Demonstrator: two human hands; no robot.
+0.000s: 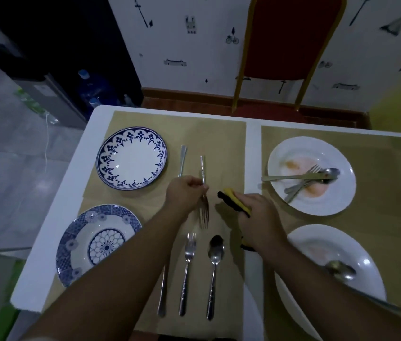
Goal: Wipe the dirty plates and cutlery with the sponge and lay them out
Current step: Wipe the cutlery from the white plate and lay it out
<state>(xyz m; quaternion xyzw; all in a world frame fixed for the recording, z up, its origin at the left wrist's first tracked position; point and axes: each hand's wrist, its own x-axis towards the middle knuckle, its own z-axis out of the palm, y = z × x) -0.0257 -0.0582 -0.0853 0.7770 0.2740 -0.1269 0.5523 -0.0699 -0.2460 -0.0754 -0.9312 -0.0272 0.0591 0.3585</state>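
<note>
My left hand point(184, 193) pinches a fork point(203, 193) by its handle, tines pointing toward me, above the left placemat. My right hand point(258, 215) grips a yellow-and-black sponge point(231, 199) just right of the fork, not touching it. Two blue-patterned plates, one far point(131, 157) and one near point(96, 242), lie clean on the left. A knife handle point(182, 159) shows beyond my left hand. A knife point(162, 296), fork point(187, 271) and spoon point(215, 271) lie side by side near me. A stained white plate point(293, 153) carries several dirty cutlery pieces point(305, 179). Another white plate point(366, 257) holds a spoon point(342, 270).
Two tan placemats point(219, 134) cover the white table point(253, 129). A red chair with a gold frame point(288, 45) stands at the far edge. Water bottles point(91, 87) and a dark cabinet sit on the floor at the far left.
</note>
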